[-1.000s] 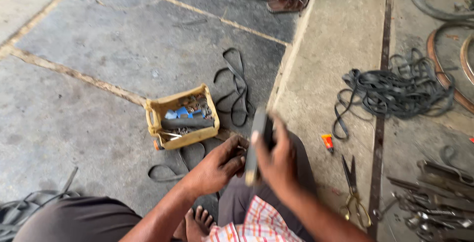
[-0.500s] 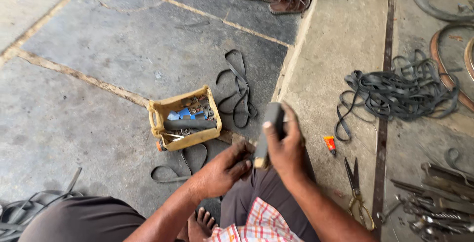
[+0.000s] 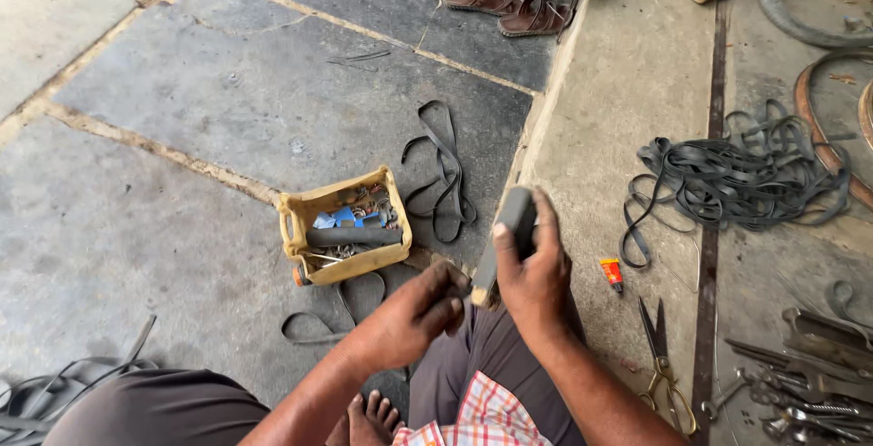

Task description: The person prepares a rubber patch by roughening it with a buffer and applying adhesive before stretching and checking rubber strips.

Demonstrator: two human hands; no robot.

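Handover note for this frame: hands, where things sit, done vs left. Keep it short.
Right hand: grip shut on a dark flat block, held upright over the lap.
Left hand: fingers curled at the block's lower end, touching it.
Yellow crate of small parts on the floor ahead-left; rubber strips beside it.
Small orange tube and scissors lie to the right.
Done: block picked up. What is left cannot be told.

Grey stone paving slabs (image 3: pixel 227 110) with sandy joints fill the left of the frame in flat daylight. A raised concrete step (image 3: pixel 627 110) runs along the right.
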